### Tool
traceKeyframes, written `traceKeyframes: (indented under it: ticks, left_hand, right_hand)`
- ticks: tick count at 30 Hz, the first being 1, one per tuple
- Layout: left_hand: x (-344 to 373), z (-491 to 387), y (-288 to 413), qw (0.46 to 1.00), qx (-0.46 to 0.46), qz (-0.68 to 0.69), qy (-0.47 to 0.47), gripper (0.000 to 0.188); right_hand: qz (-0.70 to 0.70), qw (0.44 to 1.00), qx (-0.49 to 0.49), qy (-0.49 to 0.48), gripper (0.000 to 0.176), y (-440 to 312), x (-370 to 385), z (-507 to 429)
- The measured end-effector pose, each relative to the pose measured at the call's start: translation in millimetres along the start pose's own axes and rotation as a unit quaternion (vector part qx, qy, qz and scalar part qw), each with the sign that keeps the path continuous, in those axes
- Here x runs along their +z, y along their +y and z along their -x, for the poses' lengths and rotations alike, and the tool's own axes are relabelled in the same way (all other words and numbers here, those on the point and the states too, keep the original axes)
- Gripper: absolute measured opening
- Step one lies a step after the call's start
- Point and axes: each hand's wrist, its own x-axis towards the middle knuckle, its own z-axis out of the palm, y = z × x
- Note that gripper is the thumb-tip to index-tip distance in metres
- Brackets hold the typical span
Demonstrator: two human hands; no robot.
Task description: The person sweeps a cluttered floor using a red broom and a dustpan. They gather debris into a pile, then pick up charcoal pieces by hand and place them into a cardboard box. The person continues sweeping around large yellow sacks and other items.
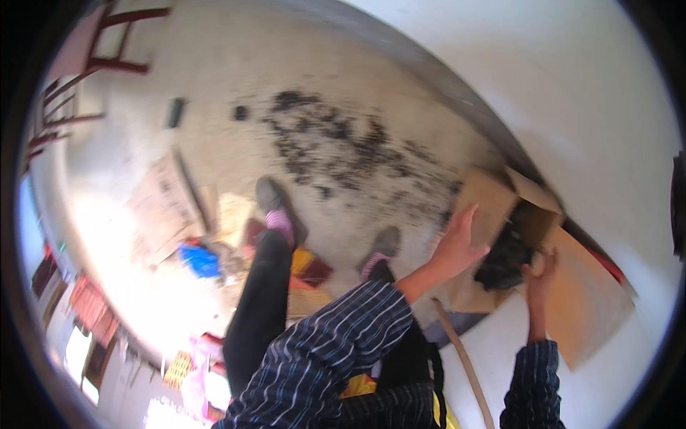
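To the right of my legs, an open cardboard box leans by the wall with dark lumps or fragments inside, too blurred to name exactly. My left hand is over the near side of the box, fingers and thumb apart, with nothing visible in it. At the box's right edge is my right hand, its fingers bent beside the dark contents; whether it grips anything is unclear. Black fragments lie scattered across the floor in front of my feet.
A flat cardboard sheet stands right of the box, and a wooden stick leans below it. Flattened cardboard and a blue bag lie left of my legs. Dark red wooden chairs stand far left. A white wall rises at right.
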Motion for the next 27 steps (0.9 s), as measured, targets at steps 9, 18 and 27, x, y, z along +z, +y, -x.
traceKeyframes:
  ticks: [9, 18, 27]
  left_hand:
    - [-496, -14, -44, 0.663, -0.139, -0.543, 0.495, 0.071]
    - [-706, 0, -21, 0.635, -0.224, -0.621, 0.402, 0.079]
    - [-473, -4, -30, 0.905, -0.120, -0.305, 0.271, 0.046]
  right_hand:
    - [-0.225, 0.935, -0.199, -0.190, 0.058, -309, 208, -49]
    - [-0.058, 0.887, -0.448, -0.092, 0.042, -567, 382, -88]
    - [-0.250, 0.951, -0.164, -0.079, 0.043, -336, 235, -32]
